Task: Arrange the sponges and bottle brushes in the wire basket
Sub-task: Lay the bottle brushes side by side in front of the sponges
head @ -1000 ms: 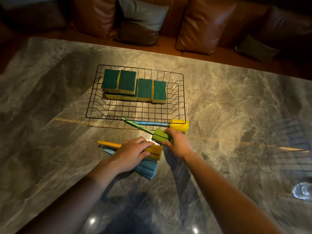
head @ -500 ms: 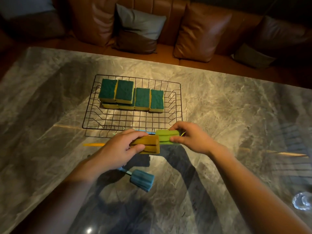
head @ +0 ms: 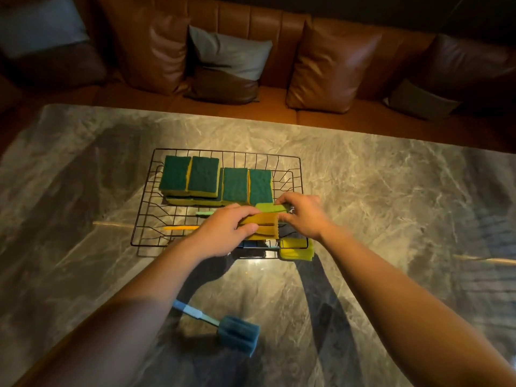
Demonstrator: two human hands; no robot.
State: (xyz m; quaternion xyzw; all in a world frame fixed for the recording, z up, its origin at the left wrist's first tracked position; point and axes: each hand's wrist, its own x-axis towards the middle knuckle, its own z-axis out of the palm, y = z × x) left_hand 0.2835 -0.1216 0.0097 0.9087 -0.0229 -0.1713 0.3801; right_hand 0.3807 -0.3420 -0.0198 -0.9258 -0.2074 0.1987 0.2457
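Basket [head: 287, 160]: black wire, on the marble table [head: 391, 191], its near edge under my hands.
Sponges [head: 216, 181]: green-topped, yellow-bottomed, packed in a row along the basket's far left side; the two at the left sit on a lower layer.
Left hand [head: 226, 233]: mine, closed around the head of an orange bottle brush [head: 264, 226], held over the basket's near right part; its orange handle points left across the wires.
Right hand [head: 305, 216]: mine, fingertips pinching the head of a green bottle brush [head: 269, 208], just beyond the orange one and touching it; its pale green handle pokes out to the left.
Yellow bottle brush [head: 296, 248]: head lying at the basket's near right corner; I cannot tell whether it is inside the rim.
Blue bottle brush [head: 237, 335]: alone on the table, well near of the basket, between my forearms, head pointing right.
Sofa [head: 251, 37]: brown leather with cushions, beyond the table's far edge.
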